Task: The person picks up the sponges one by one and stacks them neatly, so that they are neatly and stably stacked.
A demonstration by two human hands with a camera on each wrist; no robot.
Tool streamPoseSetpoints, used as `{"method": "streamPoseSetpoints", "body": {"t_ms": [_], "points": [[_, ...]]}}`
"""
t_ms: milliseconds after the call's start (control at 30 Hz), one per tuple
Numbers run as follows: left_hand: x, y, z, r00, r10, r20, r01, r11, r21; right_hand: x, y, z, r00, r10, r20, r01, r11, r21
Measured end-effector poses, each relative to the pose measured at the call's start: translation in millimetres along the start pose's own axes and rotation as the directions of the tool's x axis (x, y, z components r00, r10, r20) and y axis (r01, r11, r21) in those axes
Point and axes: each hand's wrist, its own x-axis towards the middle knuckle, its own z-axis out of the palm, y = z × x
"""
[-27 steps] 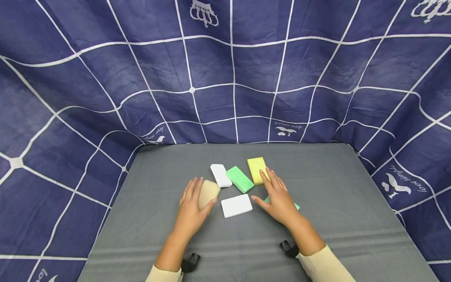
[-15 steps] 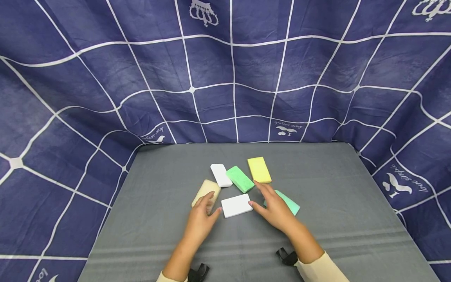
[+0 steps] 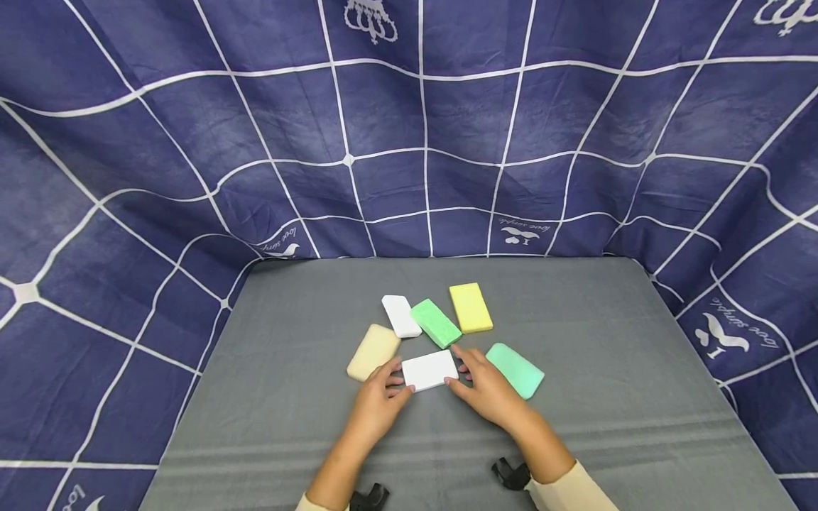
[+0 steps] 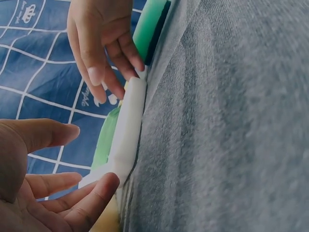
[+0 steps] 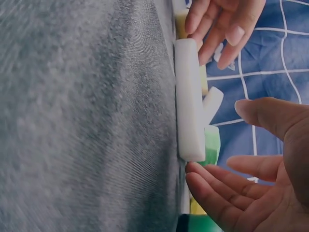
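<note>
A white sponge block [image 3: 429, 371] lies flat on the grey cloth, between my two hands. My left hand [image 3: 377, 404] is at its left end, fingers loosely bent and thumb near the front corner. In the left wrist view its fingertips [image 4: 110, 181] come right up to the block's near end. My right hand [image 3: 492, 390] is at the opposite end, thumb by the front corner and index finger by the back one. The right wrist view shows its fingertips [image 5: 193, 169] just below the white block's end, thumb spread away. Neither hand is gripping it.
A cream sponge [image 3: 373, 353] lies left of the white block and a teal sponge [image 3: 516, 370] right of it. Behind are another white block [image 3: 401, 316], a green sponge [image 3: 436, 323] and a yellow sponge [image 3: 471, 308]. A blue checked curtain [image 3: 460, 128] surrounds the table.
My left hand has come off the cream sponge, moving right and nearer to me. My right hand has moved inward from over the yellow and teal sponges. The sponges stay in place.
</note>
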Motion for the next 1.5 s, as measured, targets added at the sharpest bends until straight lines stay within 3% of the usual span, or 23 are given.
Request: {"method": "streamPoseSetpoints", "body": {"t_ms": [200,567,867,1200,1500], "points": [[1.2,-1.9,4.3,1.000,0.015,0.002,-0.015,0.999,-0.030,-0.1,0,5,1.000,0.020,0.012,-0.020,1.000,-0.019],[0.7,-6.5,10.8,0.999,0.031,-0.027,-0.034,0.993,-0.116,-1.8,2,9,0.998,0.030,-0.053,-0.029,0.999,0.013],[0.4,-15.2,18.8,0.997,0.079,-0.021,-0.079,0.997,0.014,-2.8,7,14,0.997,0.042,-0.067,-0.043,0.999,-0.013],[5.7,-22.1,19.9,0.995,0.100,-0.030,-0.100,0.995,-0.009,-4.8,7,15,0.997,0.008,-0.076,-0.010,1.000,-0.028],[6.8,-22.3,18.0,0.994,0.106,-0.020,-0.106,0.994,0.014,-5.0,6,17,0.996,0.027,-0.087,-0.029,0.999,-0.018]]}}
